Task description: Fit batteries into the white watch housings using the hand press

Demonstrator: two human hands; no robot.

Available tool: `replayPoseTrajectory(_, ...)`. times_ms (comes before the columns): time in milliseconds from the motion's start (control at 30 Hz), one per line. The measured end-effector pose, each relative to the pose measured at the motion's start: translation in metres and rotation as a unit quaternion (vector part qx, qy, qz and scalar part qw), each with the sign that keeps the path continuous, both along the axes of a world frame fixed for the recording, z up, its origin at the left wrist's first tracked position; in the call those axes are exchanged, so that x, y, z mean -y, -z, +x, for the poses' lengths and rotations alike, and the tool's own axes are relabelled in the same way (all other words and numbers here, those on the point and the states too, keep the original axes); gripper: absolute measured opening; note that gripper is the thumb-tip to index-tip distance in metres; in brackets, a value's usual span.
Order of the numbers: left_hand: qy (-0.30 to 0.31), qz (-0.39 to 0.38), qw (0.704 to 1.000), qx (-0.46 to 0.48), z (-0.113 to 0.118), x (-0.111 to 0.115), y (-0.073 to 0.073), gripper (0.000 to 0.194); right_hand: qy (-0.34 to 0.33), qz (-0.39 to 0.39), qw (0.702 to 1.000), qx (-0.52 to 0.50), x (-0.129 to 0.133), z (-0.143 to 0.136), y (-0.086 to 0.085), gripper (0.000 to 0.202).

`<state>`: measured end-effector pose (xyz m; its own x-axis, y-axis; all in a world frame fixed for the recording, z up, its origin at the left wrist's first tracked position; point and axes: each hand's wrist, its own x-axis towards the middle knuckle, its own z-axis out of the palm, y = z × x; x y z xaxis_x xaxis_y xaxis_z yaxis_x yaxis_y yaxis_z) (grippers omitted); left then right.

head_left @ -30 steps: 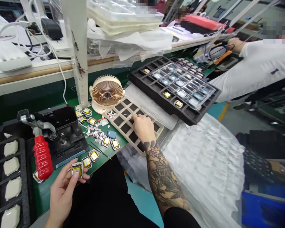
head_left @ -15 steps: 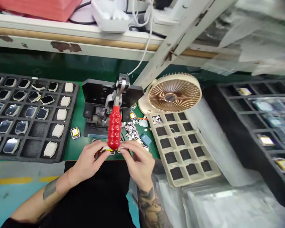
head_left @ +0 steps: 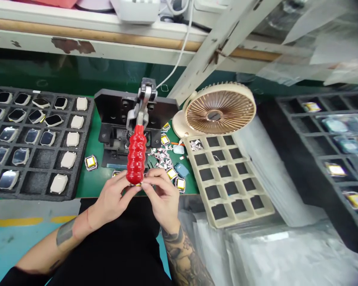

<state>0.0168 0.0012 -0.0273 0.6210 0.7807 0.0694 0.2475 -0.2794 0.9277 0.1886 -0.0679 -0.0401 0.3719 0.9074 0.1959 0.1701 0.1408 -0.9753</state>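
At the near edge of the green surface, both hands meet just below the red lever handle of a black press fixture. Left hand and right hand pinch, fingertip to fingertip, a small square module with a yellow face; only a sliver of it shows beneath the handle, so its exact orientation cannot be told. Both hands are closed on this one piece, held slightly above the surface edge, over the person's lap.

By appearance the module is light, rigid and thin, with a metal rim and a flat yellow face that is probably delicate; it is best gripped by its rim edges, as the fingertips seem to do, rather than on the face. Its small size makes it easy to drop.

Similar yellow-faced modules lie loose on the surface beside the fixture, along with scattered small paper slips. To the left stands a black foam tray holding watch-like bodies in compartments; to the right, a beige grid tray, mostly unfilled, and a small beige fan.
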Motion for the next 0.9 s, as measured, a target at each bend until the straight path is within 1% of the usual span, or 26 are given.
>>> replayPoseTrajectory(33, 0.002, -0.024, 1.0, -0.003, 0.001, 0.0, 0.0, 0.019, 0.0, 0.006, 1.0, 0.013, 0.001, 0.001, 0.0, 0.014)
replayPoseTrajectory(100, 0.001, -0.102, 0.995, 0.007, 0.001, 0.001, 0.001, 0.025, -0.016, 0.023, 0.997, 0.065, 0.003, 0.003, -0.002, 0.021)
replayPoseTrajectory(167, -0.002, -0.187, 0.982, 0.036, 0.001, 0.0, 0.002, 0.035, -0.045, 0.041, 0.988, 0.139, 0.005, 0.006, -0.003, 0.039)
replayPoseTrajectory(200, -0.003, -0.216, 0.975, 0.051, 0.001, -0.001, 0.002, 0.038, -0.054, 0.048, 0.982, 0.172, 0.006, 0.008, -0.003, 0.047)
replayPoseTrajectory(233, 0.0, -0.232, 0.971, 0.062, 0.001, -0.001, 0.002, 0.038, -0.058, 0.056, 0.977, 0.198, 0.008, 0.009, -0.002, 0.051)
replayPoseTrajectory(333, 0.028, -0.238, 0.969, 0.062, 0.003, 0.0, 0.001, 0.035, -0.055, 0.079, 0.966, 0.24, 0.016, 0.01, 0.001, 0.051)
replayPoseTrajectory(400, 0.042, -0.245, 0.967, 0.051, 0.006, 0.005, 0.002, 0.035, -0.045, 0.087, 0.96, 0.263, 0.026, 0.008, 0.001, 0.052)
replayPoseTrajectory(467, 0.05, -0.253, 0.965, 0.037, 0.008, 0.011, 0.006, 0.036, -0.035, 0.086, 0.955, 0.283, 0.041, 0.011, -0.003, 0.053)
replayPoseTrajectory(533, 0.064, -0.249, 0.966, 0.025, 0.01, 0.014, 0.013, 0.035, -0.009, 0.079, 0.951, 0.297, 0.06, 0.022, -0.011, 0.059)
replayPoseTrajectory(567, 0.074, -0.245, 0.966, 0.025, 0.011, 0.015, 0.018, 0.034, 0.021, 0.069, 0.95, 0.304, 0.074, 0.032, -0.018, 0.063)
replayPoseTrajectory(600, 0.079, -0.244, 0.966, 0.028, 0.013, 0.014, 0.022, 0.032, 0.069, 0.054, 0.947, 0.31, 0.09, 0.044, -0.025, 0.064)
replayPoseTrajectory(633, 0.081, -0.248, 0.965, 0.034, 0.015, 0.014, 0.026, 0.031, 0.132, 0.032, 0.939, 0.317, 0.11, 0.058, -0.034, 0.06)
replayPoseTrajectory(667, 0.08, -0.257, 0.962, 0.039, 0.018, 0.013, 0.029, 0.031, 0.204, 0.002, 0.924, 0.323, 0.132, 0.074, -0.043, 0.052)
replayPoseTrajectory(700, 0.08, -0.271, 0.958, 0.04, 0.02, 0.013, 0.03, 0.034, 0.272, -0.038, 0.902, 0.332, 0.156, 0.091, -0.051, 0.042)
replayPoseTrajectory(733, 0.083, -0.287, 0.954, 0.039, 0.022, 0.014, 0.031, 0.038, 0.326, -0.09, 0.875, 0.347, 0.181, 0.108, -0.058, 0.032)
replayPoseTrajectory(767, 0.085, -0.3, 0.949, 0.036, 0.025, 0.016, 0.031, 0.042, 0.363, -0.157, 0.843, 0.365, 0.205, 0.126, -0.064, 0.026)
replayPoseTrajectory(833, 0.087, -0.313, 0.945, 0.023, 0.029, 0.022, 0.026, 0.052, 0.388, -0.313, 0.771, 0.397, 0.251, 0.161, -0.068, 0.025)
replayPoseTrajectory(900, 0.079, -0.3, 0.951, 0.005, 0.034, 0.03, 0.02, 0.062, 0.402, -0.389, 0.728, 0.396, 0.285, 0.194, -0.066, 0.026)
